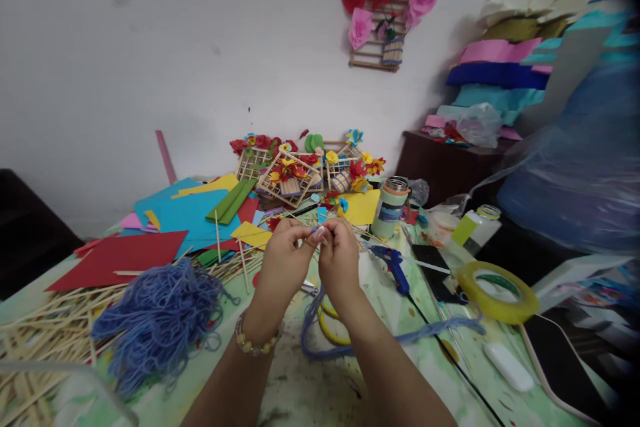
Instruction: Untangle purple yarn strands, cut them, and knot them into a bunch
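A small piece (317, 231), whitish with a touch of purple, sits at the fingertips in front of the person, above the middle of the table (295, 393); it is too small and too covered to make out. The left hand (286, 250) and the right hand (339, 255) meet there, each with thumb and finger drawn to a narrow pinch on it, the other fingers curled in. A bracelet (256, 347) circles the left wrist.

Below the hands, a blue strand (320, 354) bends round near the right wrist, passes under the right forearm and runs off to the right. Scissors (331, 335) with yellow handles lie beside its bend. Just right of the right hand lies a blue glue gun (395, 270).

Left of the left forearm is a heap of blue yarn (163, 320), partly over loose sticks (30, 347). Behind it spread a red sheet (127, 257), blue sheets (200, 217) and folded green paper (233, 202).

Farther right stand a flask (389, 210) and a white bottle (484, 230); nearer are a roll of tape (523, 301) and a white case (509, 367). Beyond the hands, stick frames (289, 188) with paper flowers lean by the wall.
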Motion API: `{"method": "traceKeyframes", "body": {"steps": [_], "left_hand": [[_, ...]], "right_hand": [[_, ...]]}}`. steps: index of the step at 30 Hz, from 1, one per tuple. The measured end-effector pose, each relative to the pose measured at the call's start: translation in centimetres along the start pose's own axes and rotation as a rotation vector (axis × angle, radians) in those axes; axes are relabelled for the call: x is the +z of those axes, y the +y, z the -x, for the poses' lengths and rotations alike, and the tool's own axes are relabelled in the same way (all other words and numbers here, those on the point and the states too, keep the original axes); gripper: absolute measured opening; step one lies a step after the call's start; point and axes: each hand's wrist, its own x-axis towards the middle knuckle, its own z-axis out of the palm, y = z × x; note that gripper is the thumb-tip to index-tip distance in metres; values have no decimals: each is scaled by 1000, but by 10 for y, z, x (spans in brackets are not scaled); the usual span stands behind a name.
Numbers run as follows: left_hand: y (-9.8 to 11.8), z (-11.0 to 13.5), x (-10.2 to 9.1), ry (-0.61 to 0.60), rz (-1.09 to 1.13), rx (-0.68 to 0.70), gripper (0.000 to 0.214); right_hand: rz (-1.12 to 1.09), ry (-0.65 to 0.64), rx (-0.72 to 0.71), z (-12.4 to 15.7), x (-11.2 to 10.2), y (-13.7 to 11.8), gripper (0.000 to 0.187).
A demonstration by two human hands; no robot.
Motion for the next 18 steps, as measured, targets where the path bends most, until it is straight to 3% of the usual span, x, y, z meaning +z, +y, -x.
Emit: {"method": "traceKeyframes", "body": {"steps": [3, 7, 9, 12, 16, 18], "left_hand": [[-1, -2, 0, -29, 145, -108, 10], [-9, -10, -7, -230, 615, -519, 26], [-13, -13, -10, -268, 785, -626, 26], [-14, -17, -13, -221, 905, -649, 20], [-4, -16, -10, -28, 1171, -667, 24], [3, -13, -6, 59, 1273, -673, 30]], "right_hand": [[-3, 11, -17, 1, 0, -4, 14], [-43, 21, -16, 1, 0, -8, 13], [-81, -10, 19, 1, -1, -9, 13], [-113, -66, 15, -3, -6, -9, 6], [9, 106, -57, -9, -19, -12, 16], [-13, 68, -70, -12, -25, -13, 8]]}}
